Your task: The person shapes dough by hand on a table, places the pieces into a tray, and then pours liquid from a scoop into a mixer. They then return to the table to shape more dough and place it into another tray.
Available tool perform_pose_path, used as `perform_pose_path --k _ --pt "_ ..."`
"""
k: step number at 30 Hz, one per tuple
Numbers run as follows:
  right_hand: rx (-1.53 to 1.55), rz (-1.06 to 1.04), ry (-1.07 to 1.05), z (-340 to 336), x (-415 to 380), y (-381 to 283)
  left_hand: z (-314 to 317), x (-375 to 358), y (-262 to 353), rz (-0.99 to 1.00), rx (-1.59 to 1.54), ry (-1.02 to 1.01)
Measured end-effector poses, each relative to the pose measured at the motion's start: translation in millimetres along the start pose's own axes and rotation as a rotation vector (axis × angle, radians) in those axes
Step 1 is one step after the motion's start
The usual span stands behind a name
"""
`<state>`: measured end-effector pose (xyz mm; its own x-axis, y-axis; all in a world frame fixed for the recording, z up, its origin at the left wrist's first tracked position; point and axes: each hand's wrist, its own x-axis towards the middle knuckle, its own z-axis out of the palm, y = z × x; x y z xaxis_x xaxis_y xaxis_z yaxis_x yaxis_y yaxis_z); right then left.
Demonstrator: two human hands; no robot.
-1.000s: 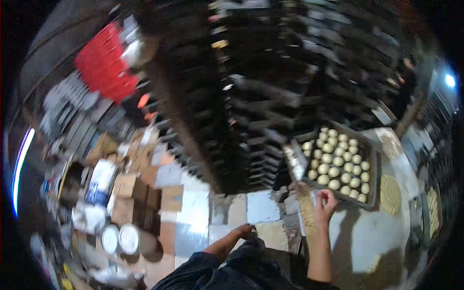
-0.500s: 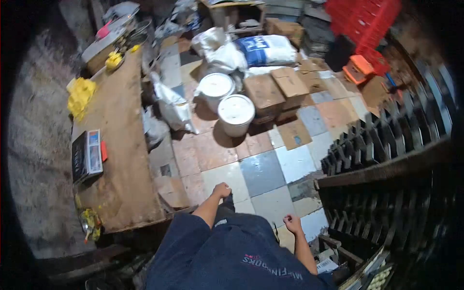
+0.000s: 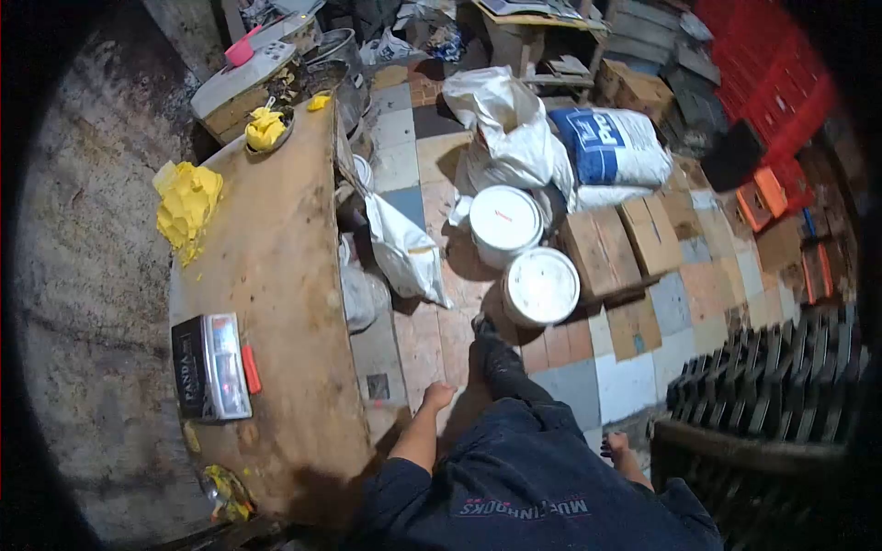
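Note:
My left hand (image 3: pixel 439 395) hangs beside the front part of the wooden table (image 3: pixel 285 285), its fingers curled in and nothing visible in them. Low at the right, near the dark slatted rack (image 3: pixel 772 390), is my right hand (image 3: pixel 616 444). Its fingers are also bent inward, and I see no object in it. Neither hand touches anything. Ahead on the tiles stand two white lidded buckets, the nearer bucket (image 3: pixel 542 286) and the farther bucket (image 3: pixel 505 220). My dark shoe (image 3: pixel 485 329) is just left of the nearer one.
On the table are a boxed scale (image 3: pixel 216 365), yellow dough-like stuff (image 3: pixel 188 207) and a bowl of yellow stuff (image 3: pixel 266 130). Cardboard boxes (image 3: pixel 602 253), a blue-white sack (image 3: pixel 611 147) and a white sack (image 3: pixel 510 119) crowd the floor ahead. Red crates (image 3: pixel 772 83) stand back right.
I have stepped forward, with one foot now out in front near the buckets. The table, buckets and sacks appear closer and farther right in view. Both hands still hang low.

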<state>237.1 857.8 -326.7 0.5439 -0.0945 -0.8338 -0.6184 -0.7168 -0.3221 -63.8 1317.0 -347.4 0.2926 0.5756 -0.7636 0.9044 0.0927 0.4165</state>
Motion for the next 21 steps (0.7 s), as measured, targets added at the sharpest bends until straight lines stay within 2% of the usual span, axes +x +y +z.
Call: perform_pose_path --k 2,3,5,6,7,8,9,10,11,12,13,14,17,18,19,20,21 --pt "0.105 -0.030 -0.058 9 47 -102 -32 30 37 -0.014 0.021 -0.023" --pt "0.140 -0.029 -0.077 19 95 -150 -46 52 58 -0.003 0.018 -0.006" --pt "-0.004 -0.570 -0.075 45 151 -267 -73 97 60 -0.011 0.060 0.013" --pt "-0.032 -0.884 -0.197 60 222 -317 -95 118 72 0.040 0.062 0.003" --pt "-0.233 -0.636 -0.029 86 129 -436 -120 140 79 0.020 -0.051 -0.011" --pt "-0.209 -0.753 -0.043 112 142 -510 -142 164 92 0.010 -0.171 -0.027" --pt "-0.063 -0.745 -0.071 145 136 -588 -162 189 111 0.007 -0.297 -0.047" --pt "-0.005 -0.919 -0.161 172 116 -660 -206 172 156 0.051 -0.232 0.082" --pt "-0.078 -1.140 -0.063 204 95 -726 -230 202 171 0.001 -0.194 0.085" --pt "-0.099 -1.258 -0.092 234 82 -787 -245 238 179 0.018 -0.241 0.119" --pt "-0.174 -1.377 -0.070 259 34 -837 -256 276 185 0.031 -0.287 0.153" --pt "-0.146 -1.340 -0.134 288 7 -881 -283 294 203 0.038 -0.269 0.137" --pt "-0.082 -1.305 -0.249 366 -7 -983 -353 350 243 -0.122 -0.444 0.025" --pt "-0.083 -1.327 -0.290 382 -9 -1009 -377 384 244 -0.220 -0.460 -0.070" --pt "0.036 -1.267 -0.323 406 16 -1029 -386 431 234 -0.254 -0.538 -0.035" --pt "0.097 -1.313 -0.285 429 67 -1046 -423 442 253 -0.156 -0.422 0.011" --pt "0.096 -1.237 -0.274 444 94 -1053 -466 449 274 -0.115 -0.325 0.024"
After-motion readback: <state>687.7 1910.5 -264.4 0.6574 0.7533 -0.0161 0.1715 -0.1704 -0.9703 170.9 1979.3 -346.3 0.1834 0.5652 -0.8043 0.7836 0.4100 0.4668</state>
